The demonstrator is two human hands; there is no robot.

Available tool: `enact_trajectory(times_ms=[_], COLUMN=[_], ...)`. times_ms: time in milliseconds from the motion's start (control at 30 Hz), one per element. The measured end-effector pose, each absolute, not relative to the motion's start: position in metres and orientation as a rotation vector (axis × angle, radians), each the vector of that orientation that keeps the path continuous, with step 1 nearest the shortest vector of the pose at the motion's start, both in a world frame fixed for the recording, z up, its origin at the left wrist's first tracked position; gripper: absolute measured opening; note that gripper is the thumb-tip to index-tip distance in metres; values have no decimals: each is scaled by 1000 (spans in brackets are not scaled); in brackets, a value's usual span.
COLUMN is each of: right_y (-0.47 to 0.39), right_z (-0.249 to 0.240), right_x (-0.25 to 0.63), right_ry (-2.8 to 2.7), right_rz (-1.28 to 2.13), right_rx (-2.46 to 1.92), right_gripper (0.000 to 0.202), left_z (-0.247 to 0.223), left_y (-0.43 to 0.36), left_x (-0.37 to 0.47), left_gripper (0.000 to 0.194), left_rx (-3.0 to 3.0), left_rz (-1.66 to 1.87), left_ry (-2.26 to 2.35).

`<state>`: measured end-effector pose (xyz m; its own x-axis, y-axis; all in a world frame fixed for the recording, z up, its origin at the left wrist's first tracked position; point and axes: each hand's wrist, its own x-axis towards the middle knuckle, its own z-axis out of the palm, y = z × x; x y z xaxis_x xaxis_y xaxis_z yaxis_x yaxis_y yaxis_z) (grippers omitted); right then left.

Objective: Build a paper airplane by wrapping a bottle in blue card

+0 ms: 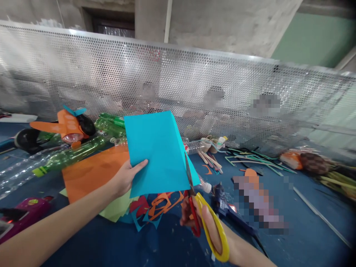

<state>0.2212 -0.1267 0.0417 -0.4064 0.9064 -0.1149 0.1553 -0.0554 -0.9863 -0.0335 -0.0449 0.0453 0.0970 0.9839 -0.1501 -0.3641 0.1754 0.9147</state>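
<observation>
A folded sheet of bright blue paper [155, 148] is held up in front of me. My left hand [128, 176] grips its lower left edge, thumb on the near face. In my right hand [191, 215] is a pair of scissors [213, 230] with one yellow and one red handle. Its blades point upward at the paper's right side, near the fold; whether they are cutting into it I cannot tell. Below the paper lie orange paper scraps [160, 205] and blue cut pieces. Orange paper [91, 172] and pale green sheets [116, 211] lie behind my left forearm.
A blue glue gun [228, 211] lies right of the scissors, a purple device [25, 215] at the far left. Green plastic bottles [75, 152] and an orange paper model [69, 124] stand at left. Wooden sticks [211, 161] and green strips lie before a perforated metal screen [178, 74].
</observation>
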Motion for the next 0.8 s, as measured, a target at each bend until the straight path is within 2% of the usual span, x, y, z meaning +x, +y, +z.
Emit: enact_trajectory(times_ms=[200, 467, 800], right_y=[-125, -121, -121], right_z=[30, 10, 10], right_x=[225, 231, 223], right_ry=[-1683, -1753, -1698], right_rz=[1359, 1305, 1262], right_rx=[-1111, -1001, -1050], right_gripper=[64, 48, 60], left_z=[45, 40, 43], left_y=[-47, -43, -47], left_x=[-32, -33, -30], left_gripper=[42, 51, 44], left_rx=[824, 858, 833], left_rz=[1191, 1172, 1189], left_ry=[960, 950, 958])
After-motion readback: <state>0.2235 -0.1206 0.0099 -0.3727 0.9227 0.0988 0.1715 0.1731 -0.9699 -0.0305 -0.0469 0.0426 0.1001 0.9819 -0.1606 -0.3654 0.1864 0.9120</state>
